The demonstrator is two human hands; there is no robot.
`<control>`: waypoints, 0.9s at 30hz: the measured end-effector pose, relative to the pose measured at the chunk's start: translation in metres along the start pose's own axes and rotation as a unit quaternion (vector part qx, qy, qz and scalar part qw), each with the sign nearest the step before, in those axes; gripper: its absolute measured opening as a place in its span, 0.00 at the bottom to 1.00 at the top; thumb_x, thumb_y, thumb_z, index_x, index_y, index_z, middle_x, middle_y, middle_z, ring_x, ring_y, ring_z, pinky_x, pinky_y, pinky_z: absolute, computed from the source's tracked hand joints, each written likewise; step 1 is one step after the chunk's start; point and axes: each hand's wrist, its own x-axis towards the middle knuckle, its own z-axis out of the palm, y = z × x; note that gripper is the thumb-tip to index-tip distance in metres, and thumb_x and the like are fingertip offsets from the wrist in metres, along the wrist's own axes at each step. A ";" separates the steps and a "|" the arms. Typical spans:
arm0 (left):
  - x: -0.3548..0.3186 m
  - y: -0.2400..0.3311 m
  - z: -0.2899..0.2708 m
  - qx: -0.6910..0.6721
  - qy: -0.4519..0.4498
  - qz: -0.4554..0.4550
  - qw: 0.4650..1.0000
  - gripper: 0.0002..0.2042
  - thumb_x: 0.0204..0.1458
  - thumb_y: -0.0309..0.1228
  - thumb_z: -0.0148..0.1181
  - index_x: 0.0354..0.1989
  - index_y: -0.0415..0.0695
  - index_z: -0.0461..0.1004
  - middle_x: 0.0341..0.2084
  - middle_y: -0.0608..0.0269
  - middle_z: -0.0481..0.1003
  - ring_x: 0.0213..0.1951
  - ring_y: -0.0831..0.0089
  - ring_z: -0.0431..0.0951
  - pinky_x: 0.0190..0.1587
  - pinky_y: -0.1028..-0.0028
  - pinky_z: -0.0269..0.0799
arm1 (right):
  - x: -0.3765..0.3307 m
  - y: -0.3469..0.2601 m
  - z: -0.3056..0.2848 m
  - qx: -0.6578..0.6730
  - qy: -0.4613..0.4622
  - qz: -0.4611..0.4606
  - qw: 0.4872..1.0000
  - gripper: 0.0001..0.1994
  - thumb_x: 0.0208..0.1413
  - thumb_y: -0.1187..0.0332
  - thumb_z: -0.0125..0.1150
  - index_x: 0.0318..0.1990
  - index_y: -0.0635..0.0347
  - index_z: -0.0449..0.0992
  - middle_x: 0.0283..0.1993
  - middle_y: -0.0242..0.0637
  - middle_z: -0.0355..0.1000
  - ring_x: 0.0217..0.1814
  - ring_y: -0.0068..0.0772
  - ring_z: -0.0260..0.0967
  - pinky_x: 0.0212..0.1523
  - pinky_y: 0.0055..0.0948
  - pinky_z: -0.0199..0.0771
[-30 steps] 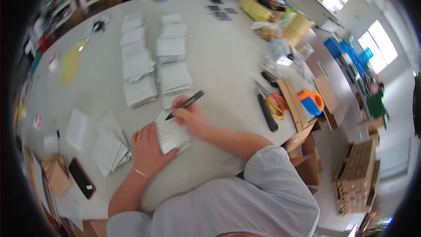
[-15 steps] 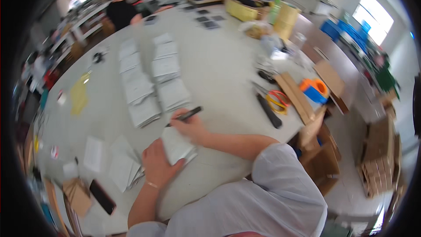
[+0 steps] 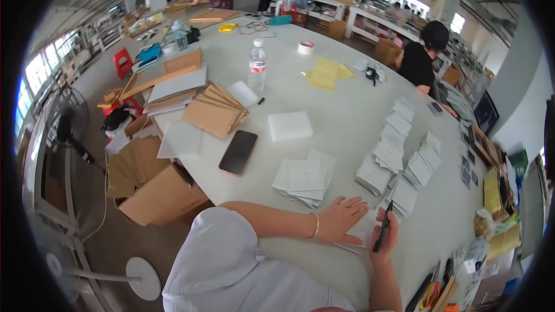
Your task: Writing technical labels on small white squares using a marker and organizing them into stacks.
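Observation:
My left hand [image 3: 341, 219] lies with fingers spread on a small stack of white paper packets [image 3: 364, 232] at the table's near side. Beside it, my right hand [image 3: 386, 247] grips a black marker pen [image 3: 382, 231], which stands steeply over the right end of that stack; whether its tip touches is hard to make out. Just beyond my hands run two rows of overlapping white packets [image 3: 388, 149]. Left of my left hand sits another fanned pile of white packets [image 3: 305, 178].
On the table [image 3: 341, 118] are a black phone [image 3: 238, 152], a white block [image 3: 289, 126], a water bottle [image 3: 258, 68], brown cardboard pieces [image 3: 213, 114], yellow sheets [image 3: 325, 74] and a tape roll [image 3: 306, 47]. Pliers and cutters [image 3: 430, 296] lie near right. A person [image 3: 417, 60] in black sits far right.
My view has swung left, so the rows of packets now appear further right. The left hand still rests on the stack, and the right hand still holds the marker, now more upright.

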 end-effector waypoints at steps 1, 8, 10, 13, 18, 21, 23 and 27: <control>0.003 -0.002 0.001 0.004 0.008 -0.008 1.000 0.35 0.48 0.51 0.53 0.55 0.33 0.58 0.55 0.49 0.60 0.58 0.55 0.57 0.58 0.55 0.51 | 0.004 -0.006 -0.003 -0.045 -0.030 -0.042 0.998 0.25 0.44 0.85 0.45 0.54 0.65 0.60 0.52 0.48 0.67 0.42 0.39 0.65 0.45 0.34 0.66; 0.007 0.022 -0.035 -0.397 -0.052 -0.105 0.910 0.15 0.56 0.39 0.46 0.39 0.37 0.67 0.27 0.53 0.72 0.30 0.60 0.72 0.33 0.66 0.66 | 0.009 -0.025 0.002 -0.194 -0.081 -0.180 0.961 0.28 0.43 0.84 0.49 0.57 0.63 0.59 0.57 0.50 0.63 0.47 0.49 0.60 0.48 0.42 0.60; 0.003 0.022 -0.027 -0.453 -0.013 -0.075 0.888 0.13 0.57 0.36 0.46 0.39 0.37 0.67 0.25 0.56 0.71 0.25 0.65 0.71 0.30 0.70 0.67 | 0.010 -0.033 0.003 -0.181 -0.101 -0.172 0.963 0.29 0.43 0.84 0.50 0.58 0.62 0.58 0.58 0.50 0.61 0.47 0.49 0.60 0.48 0.43 0.60; -0.009 0.022 -0.033 -0.521 -0.055 -0.127 0.842 0.12 0.58 0.34 0.45 0.42 0.37 0.67 0.24 0.61 0.70 0.25 0.73 0.70 0.30 0.74 0.67 | 0.007 -0.038 0.006 -0.160 -0.116 -0.179 0.964 0.31 0.42 0.81 0.53 0.59 0.62 0.56 0.59 0.50 0.59 0.47 0.47 0.60 0.50 0.44 0.58; -0.066 0.014 -0.050 -0.576 0.074 -0.245 0.776 0.12 0.60 0.34 0.40 0.47 0.40 0.63 0.22 0.68 0.66 0.23 0.82 0.67 0.27 0.79 0.66 | 0.010 -0.051 0.008 -0.181 -0.084 -0.199 0.960 0.33 0.35 0.78 0.54 0.57 0.70 0.59 0.40 0.44 0.66 0.38 0.43 0.61 0.45 0.39 0.58; -0.122 -0.004 -0.062 -0.496 0.223 -0.275 0.793 0.13 0.60 0.32 0.39 0.49 0.40 0.62 0.20 0.69 0.65 0.21 0.82 0.66 0.24 0.81 0.63 | 0.010 -0.044 0.004 -0.173 -0.076 -0.161 0.969 0.31 0.36 0.79 0.53 0.55 0.68 0.62 0.37 0.43 0.67 0.37 0.41 0.61 0.46 0.38 0.58; -0.160 -0.009 -0.070 -0.430 0.320 -0.312 0.784 0.13 0.60 0.31 0.39 0.50 0.40 0.62 0.18 0.70 0.64 0.19 0.83 0.64 0.22 0.82 0.60 | 0.007 -0.039 0.003 -0.178 -0.056 -0.156 0.970 0.28 0.36 0.80 0.52 0.53 0.67 0.65 0.37 0.41 0.68 0.36 0.39 0.61 0.46 0.38 0.58; -0.233 -0.009 -0.085 -0.298 0.496 -0.377 0.723 0.12 0.59 0.31 0.39 0.45 0.38 0.65 0.17 0.70 0.61 0.14 0.84 0.57 0.19 0.83 0.53 | 0.003 -0.031 0.005 -0.184 -0.036 -0.147 0.971 0.25 0.37 0.80 0.52 0.50 0.65 0.67 0.40 0.40 0.69 0.38 0.38 0.63 0.49 0.39 0.57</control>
